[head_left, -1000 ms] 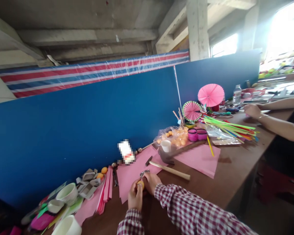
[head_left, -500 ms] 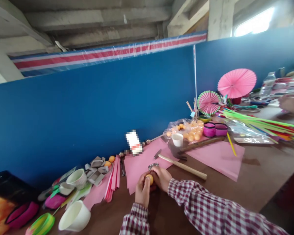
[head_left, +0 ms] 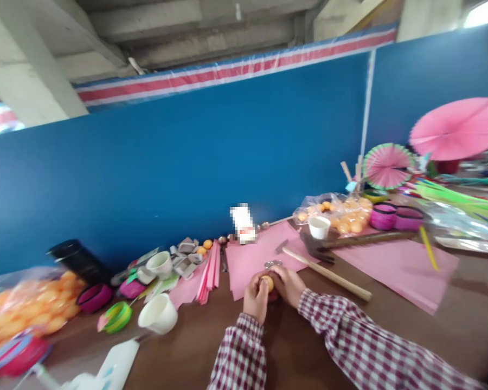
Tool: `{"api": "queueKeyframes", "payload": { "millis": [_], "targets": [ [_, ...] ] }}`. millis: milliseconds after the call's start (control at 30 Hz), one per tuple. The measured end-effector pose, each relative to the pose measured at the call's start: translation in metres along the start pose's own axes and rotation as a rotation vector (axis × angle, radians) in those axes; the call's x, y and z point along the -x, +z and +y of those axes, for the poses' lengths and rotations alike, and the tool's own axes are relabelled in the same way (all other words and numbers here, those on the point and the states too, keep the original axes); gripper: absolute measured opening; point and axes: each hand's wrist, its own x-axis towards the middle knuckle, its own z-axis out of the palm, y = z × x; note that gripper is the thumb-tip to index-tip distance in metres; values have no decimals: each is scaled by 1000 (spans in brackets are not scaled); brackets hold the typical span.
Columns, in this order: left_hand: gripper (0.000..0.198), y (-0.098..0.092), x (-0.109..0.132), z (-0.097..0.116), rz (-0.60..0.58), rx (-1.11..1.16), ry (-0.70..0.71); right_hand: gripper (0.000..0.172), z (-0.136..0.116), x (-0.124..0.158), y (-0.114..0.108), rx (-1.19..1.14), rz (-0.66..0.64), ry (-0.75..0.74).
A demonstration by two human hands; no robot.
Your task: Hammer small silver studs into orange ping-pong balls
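Observation:
My left hand [head_left: 256,298] is closed around a small orange ball [head_left: 267,283], with the thumb laid along its near side. Close against it, my right hand [head_left: 291,286] has its fingers bent together beside the ball; whatever they pinch is hidden. Just beyond the fingertips lie shiny metal bits [head_left: 273,264] on a pink paper sheet [head_left: 246,265]. To the right of my hands rests a hammer [head_left: 329,273] with a pale wooden handle. Behind that is a second, darker hammer [head_left: 364,239].
White cups [head_left: 158,314] and folded pink strips [head_left: 209,276] lie to the left, near a bag of orange balls [head_left: 40,300] and a white power strip [head_left: 117,365]. Another bag of balls [head_left: 350,214], a white cup [head_left: 319,227] and magenta bands [head_left: 409,218] are at the right. A blue partition [head_left: 187,162] stands behind.
The view has swung left, so everything sits further right and the left bag of balls and power strip show more. Both hands remain together at the orange ball.

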Motion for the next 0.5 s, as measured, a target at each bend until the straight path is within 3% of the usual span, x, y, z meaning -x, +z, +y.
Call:
{"api": "queueKeyframes", "payload": {
  "millis": [200, 500],
  "targets": [
    [37, 2, -6, -9, 53, 5, -17, 30, 9, -3, 5, -32, -27, -45],
    [38, 1, -6, -10, 43, -4, -14, 29, 9, -3, 4, -17, -9, -33]
  ]
}}
